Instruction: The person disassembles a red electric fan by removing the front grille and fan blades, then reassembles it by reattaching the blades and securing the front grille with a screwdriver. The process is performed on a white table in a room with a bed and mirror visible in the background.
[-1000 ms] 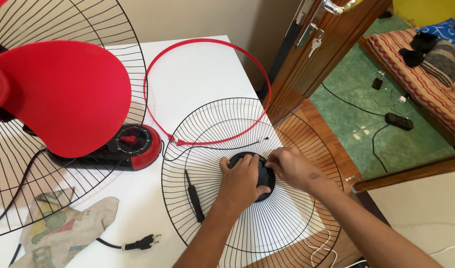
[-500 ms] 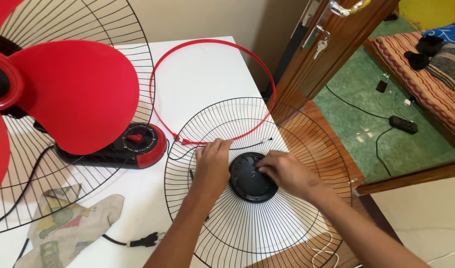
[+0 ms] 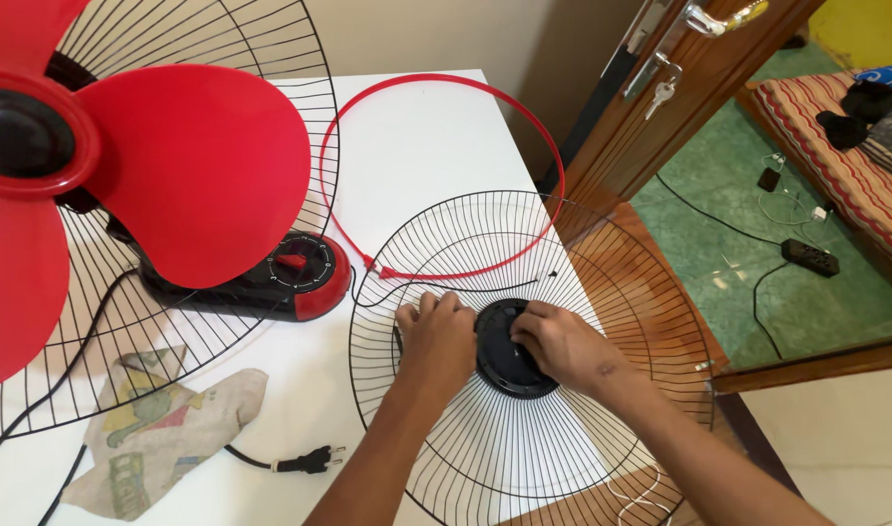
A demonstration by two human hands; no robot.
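Cut off at the left and top edges: red fan blades (image 3: 125, 175) and rear wire guard (image 3: 271, 58). Cropped at the bottom edge: front wire guard (image 3: 563, 458). Partly hidden under both hands: black centre cap (image 3: 504, 356). Too small to read: control dial (image 3: 295, 268) markings.

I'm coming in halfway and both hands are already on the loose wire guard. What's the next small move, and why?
Probably steady the wire guard with the left hand and work the black centre cap with the right hand. The left lies flat on the wires beside the cap, while the right hand's fingers already curl over its rim. The guard overhangs the white table, so it could shift.
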